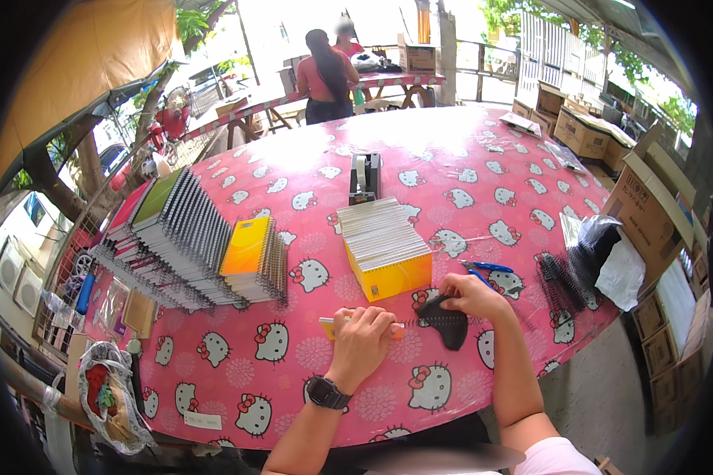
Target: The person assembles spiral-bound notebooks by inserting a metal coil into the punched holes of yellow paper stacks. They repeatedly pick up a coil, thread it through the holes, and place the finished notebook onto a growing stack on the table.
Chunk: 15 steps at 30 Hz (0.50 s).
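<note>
My left hand [363,332] is closed over a small yellow-orange notebook [327,324] lying on the table; the palm and fingers hide most of it. To its right, my right hand [469,296] pinches a limp black piece [451,326], perhaps cloth or foam. A thin dark spiral coil [409,322] runs between the notebook's edge and the black piece. Just beyond both hands stands a tight row of small yellow-covered paper pads [390,273], white page edges upward. Blue-handled pliers [487,267] rest beyond my right hand.
Spiral-bound notebooks [184,229] are stacked at left, with small yellow ones [249,255] beside them. A tape dispenser [364,178] stands behind the pads. Black coils [562,285] lie near the right edge, by cardboard boxes [646,210]. Two people [327,75] are at a far table.
</note>
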Each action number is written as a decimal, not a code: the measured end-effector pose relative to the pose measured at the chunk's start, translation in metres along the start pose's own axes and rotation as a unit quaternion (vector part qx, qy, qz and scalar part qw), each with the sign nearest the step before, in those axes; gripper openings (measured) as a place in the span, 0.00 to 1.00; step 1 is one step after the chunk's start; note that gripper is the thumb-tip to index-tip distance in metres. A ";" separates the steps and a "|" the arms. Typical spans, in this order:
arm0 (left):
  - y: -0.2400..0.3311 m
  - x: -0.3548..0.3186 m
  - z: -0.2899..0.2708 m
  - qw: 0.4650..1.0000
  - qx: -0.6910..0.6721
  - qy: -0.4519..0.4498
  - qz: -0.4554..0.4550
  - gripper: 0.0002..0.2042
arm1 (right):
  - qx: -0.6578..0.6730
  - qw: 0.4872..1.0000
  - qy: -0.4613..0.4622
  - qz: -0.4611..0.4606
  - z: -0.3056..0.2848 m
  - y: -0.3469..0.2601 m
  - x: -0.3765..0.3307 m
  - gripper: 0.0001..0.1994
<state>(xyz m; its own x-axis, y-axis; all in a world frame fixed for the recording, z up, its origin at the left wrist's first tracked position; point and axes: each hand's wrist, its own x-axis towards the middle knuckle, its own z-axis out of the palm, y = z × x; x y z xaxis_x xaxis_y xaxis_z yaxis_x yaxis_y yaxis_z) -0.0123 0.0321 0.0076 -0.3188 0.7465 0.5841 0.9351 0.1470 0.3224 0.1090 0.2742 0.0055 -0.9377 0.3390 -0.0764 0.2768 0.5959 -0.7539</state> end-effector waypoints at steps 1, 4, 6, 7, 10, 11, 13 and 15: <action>0.001 0.001 0.000 1.000 -0.004 0.003 -0.001 0.07 | 0.006 0.999 0.034 0.028 -0.003 0.000 0.000 0.17; 0.005 0.003 -0.001 0.999 -0.025 0.021 -0.001 0.06 | -0.097 0.990 0.099 0.032 -0.003 0.005 -0.006 0.19; 0.007 0.003 -0.005 0.998 -0.049 0.050 -0.003 0.06 | -0.164 0.981 0.104 -0.008 0.001 -0.007 -0.019 0.23; 0.003 0.001 -0.005 0.999 -0.035 0.034 -0.003 0.06 | -0.144 0.986 0.082 -0.017 -0.001 -0.013 -0.025 0.23; -0.005 -0.005 -0.001 1.000 -0.020 0.003 -0.003 0.07 | -0.182 0.980 0.074 -0.023 -0.004 -0.020 -0.057 0.26; -0.003 -0.001 0.003 0.999 -0.034 0.002 0.006 0.07 | -0.211 0.973 0.089 -0.014 -0.007 -0.017 -0.077 0.27; -0.002 -0.001 0.000 0.999 -0.050 0.012 -0.001 0.07 | -0.247 0.963 0.068 0.082 -0.010 -0.014 -0.111 0.33; 0.005 0.002 -0.005 0.997 -0.074 0.031 -0.012 0.08 | -0.260 0.951 0.034 0.163 -0.002 -0.008 -0.136 0.37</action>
<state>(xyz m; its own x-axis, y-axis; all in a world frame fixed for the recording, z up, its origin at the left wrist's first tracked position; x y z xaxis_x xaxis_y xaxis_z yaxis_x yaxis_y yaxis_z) -0.0093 0.0307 0.0137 -0.3537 0.7014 0.6188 0.8956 0.0632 0.4403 0.2349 0.2244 0.0236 -0.7729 0.6035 -0.1959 0.6341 0.7239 -0.2718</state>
